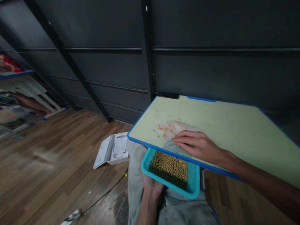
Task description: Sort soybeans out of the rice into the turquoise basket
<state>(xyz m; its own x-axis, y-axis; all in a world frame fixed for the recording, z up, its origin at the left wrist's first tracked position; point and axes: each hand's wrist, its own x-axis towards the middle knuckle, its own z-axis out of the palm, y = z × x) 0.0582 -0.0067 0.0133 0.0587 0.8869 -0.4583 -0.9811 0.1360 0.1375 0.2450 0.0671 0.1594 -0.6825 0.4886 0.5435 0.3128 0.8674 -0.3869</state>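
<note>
My left hand (152, 187) grips a turquoise plastic basket (195, 179) from below, just under the front edge of the desk. Inside lie many round tan beans (171, 165), darker in the shaded near part. On the desktop my right hand (195, 143) is closed on a clear protractor (169, 145), which lies near the front edge above the basket. Beyond its fingertips spreads a pile of white rice-like grains (179, 125) with tan beans mixed in at its left side. A few loose beans are scattered around the pile.
The pale green desk (239, 131) has a blue rim. At its far left corner lies a flat black object (168, 95). An open white box (117, 149) and a cable (105, 193) are on the wooden floor. Another person's leg (31, 102) shows beneath a desk at far left.
</note>
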